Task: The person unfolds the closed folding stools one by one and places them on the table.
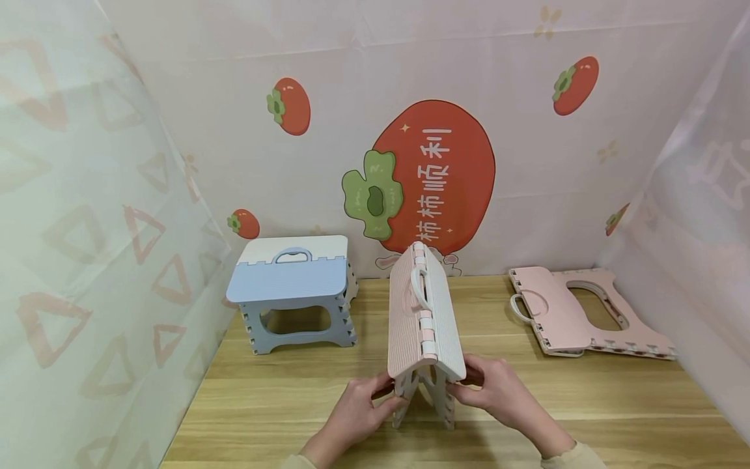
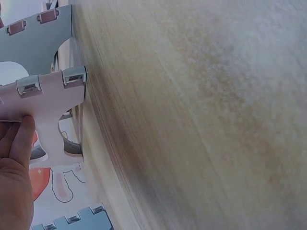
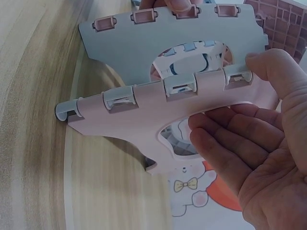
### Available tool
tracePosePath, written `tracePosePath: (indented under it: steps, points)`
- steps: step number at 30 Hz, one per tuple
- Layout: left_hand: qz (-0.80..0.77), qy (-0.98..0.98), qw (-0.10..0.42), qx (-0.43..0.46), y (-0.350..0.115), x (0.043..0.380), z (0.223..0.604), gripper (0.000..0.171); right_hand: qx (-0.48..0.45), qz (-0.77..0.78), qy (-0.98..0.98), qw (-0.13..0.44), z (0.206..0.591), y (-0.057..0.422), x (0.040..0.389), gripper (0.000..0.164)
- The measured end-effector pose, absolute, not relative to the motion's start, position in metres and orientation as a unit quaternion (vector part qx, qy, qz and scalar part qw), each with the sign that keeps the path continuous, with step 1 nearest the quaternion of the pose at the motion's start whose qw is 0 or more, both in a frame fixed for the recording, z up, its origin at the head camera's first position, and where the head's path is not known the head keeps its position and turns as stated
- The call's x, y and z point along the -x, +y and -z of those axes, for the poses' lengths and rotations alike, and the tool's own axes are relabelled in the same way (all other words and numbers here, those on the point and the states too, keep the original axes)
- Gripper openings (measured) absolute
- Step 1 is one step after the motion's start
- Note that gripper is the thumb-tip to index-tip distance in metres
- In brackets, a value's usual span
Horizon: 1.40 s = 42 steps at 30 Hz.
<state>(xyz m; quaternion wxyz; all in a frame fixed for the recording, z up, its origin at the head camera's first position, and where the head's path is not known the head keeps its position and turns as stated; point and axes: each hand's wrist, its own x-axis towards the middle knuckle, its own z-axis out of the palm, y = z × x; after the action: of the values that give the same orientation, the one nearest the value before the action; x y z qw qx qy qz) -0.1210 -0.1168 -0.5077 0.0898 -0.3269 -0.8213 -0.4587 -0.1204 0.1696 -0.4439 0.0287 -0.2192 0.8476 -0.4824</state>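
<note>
A pink-and-white folding stool [image 1: 404, 326] stands half folded in mid-table, its ridged top bent into a peak like a roof, a loop handle at the fold. My left hand [image 1: 359, 409] grips the near left edge of its legs, and my right hand [image 1: 497, 391] holds the opposite edge. Fingers of the left hand [image 2: 14, 163] lie against a pink leg panel [image 2: 53, 103] in the left wrist view. In the right wrist view, the right hand [image 3: 254, 153] pinches a hinged pink panel [image 3: 144, 115], thumb on one side and fingers by its cut-out.
A blue-and-white folding stool [image 1: 287, 280] stands unfolded at the back left. Another pink stool [image 1: 553, 306] lies flat at the back right, its handle pointing left. Printed cloth walls [image 1: 205, 163] enclose the wood-grain table [image 1: 281, 397] at the back and both sides.
</note>
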Motion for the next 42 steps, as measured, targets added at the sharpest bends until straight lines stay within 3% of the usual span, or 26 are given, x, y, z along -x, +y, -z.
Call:
tracePosePath:
  steps: [42]
  points:
    - [0.449,-0.823,0.102,0.333,-0.1187,0.119,0.5073,0.039,0.22,0.492,0.842,0.035,0.4454,0.1766,0.1184,0.031]
